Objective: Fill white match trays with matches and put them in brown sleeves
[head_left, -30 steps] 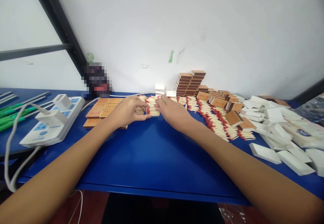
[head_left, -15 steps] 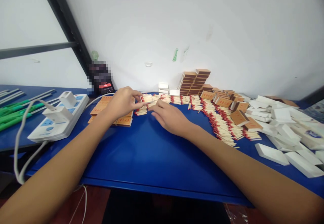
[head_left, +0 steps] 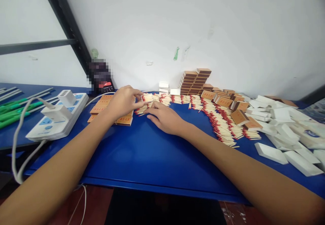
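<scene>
My left hand (head_left: 124,103) is closed on a small white matchbox tray (head_left: 142,98), gripped between thumb and fingers. Matches (head_left: 147,97) with red heads lie in the tray. My right hand (head_left: 164,117) is just to the right and nearer to me, palm down with fingers bent. Its fingertips touch loose matches (head_left: 139,111) on the blue table (head_left: 157,160), below the tray. A slight gap shows between its thumb and index finger. Orange matchboxes (head_left: 124,120) lie beneath and beside my left wrist, partly hidden by it.
Rows of matches (head_left: 220,126) curve along the back and right of the table. Brown matchboxes (head_left: 194,82) are stacked against the wall, with others tumbled beside them. White trays (head_left: 271,153) are heaped at the right. A power strip (head_left: 58,120) with cables stands at the left.
My right hand has moved slightly left and down, its fingertips now at the loose matches below the tray. My left hand keeps hold of the tray in nearly the same place.
</scene>
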A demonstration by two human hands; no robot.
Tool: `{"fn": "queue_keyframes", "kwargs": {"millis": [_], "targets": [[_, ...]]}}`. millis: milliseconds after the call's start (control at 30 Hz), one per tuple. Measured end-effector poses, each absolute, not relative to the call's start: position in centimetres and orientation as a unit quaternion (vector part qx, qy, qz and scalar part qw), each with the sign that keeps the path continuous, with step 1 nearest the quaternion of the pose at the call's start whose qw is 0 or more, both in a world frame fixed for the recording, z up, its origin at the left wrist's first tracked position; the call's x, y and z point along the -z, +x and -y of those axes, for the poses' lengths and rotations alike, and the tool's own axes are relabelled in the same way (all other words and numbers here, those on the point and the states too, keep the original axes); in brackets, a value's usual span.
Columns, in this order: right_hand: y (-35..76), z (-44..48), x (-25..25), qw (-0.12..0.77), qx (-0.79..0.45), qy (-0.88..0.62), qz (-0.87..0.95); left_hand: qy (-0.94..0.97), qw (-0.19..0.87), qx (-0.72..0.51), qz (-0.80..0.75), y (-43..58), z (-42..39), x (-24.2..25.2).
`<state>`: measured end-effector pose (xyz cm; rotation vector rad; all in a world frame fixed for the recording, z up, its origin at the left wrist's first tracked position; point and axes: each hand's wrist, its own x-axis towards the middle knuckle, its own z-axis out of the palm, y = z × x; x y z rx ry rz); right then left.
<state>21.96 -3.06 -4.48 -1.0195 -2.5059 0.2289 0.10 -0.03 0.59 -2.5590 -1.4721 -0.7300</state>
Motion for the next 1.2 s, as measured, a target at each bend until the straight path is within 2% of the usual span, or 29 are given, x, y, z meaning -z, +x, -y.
{"fn": "queue_keyframes", "kwargs": {"millis": [633,1200], "targets": [[21.6,2.6,4.5,0.223,-0.102,-0.373,0.895,-0.843,0.055,0.24,0.479,0.1,0.0,-0.4],[23.9,2.8,3.8,0.171,-0.129,-0.4,0.891,-0.852,0.044,0.222,0.473,0.1,-0.1,-0.1]]}}
